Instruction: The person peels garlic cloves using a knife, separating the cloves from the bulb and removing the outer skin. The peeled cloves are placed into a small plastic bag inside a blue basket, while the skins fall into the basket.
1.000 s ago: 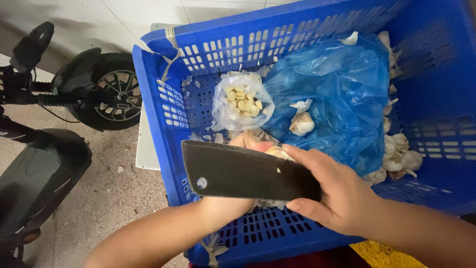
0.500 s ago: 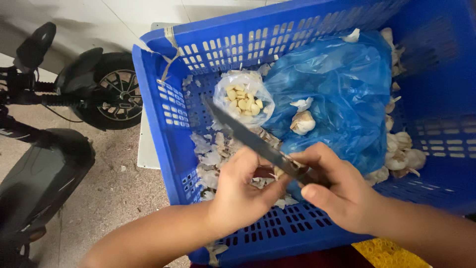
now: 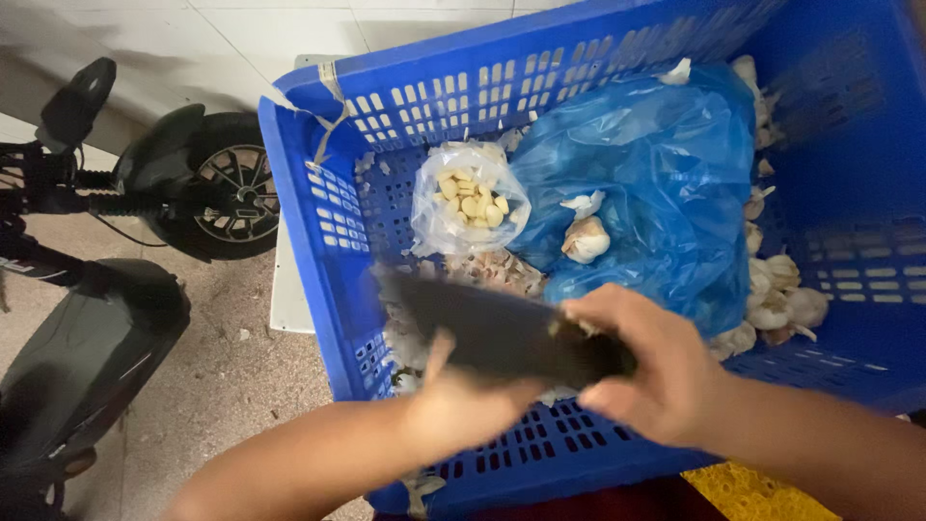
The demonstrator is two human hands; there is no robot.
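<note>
**A:** From the head view, what do you make of your grip?

**B:** Your right hand (image 3: 666,371) is closed around the handle end of the dark cleaver (image 3: 502,333), fingers wrapped over the top. The blade lies broadside up and blurred, held low over the near part of the blue crate (image 3: 318,232).

**A:** And the other one?

**B:** Your left hand (image 3: 463,405) sits under and against the blade, thumb raised beside its flat. Whether it pinches a clove beneath I cannot tell; the blade hides the fingertips.

**A:** How do you work this well?

**B:** I'd judge you should keep the left fingers curled back from the edge and steady the blade before pressing, since the blur suggests it is swinging. Work over the crate so skins drop among the papery scraps (image 3: 482,270) already there.

**A:** Where is everything else?

**B:** The clear bag of peeled cloves (image 3: 470,198) rests against the far wall, just beside the blue plastic bag (image 3: 656,183), on which a whole garlic bulb (image 3: 585,239) lies. More bulbs (image 3: 781,299) are piled at the right side. A black scooter (image 3: 116,251) stands left of the crate.
</note>
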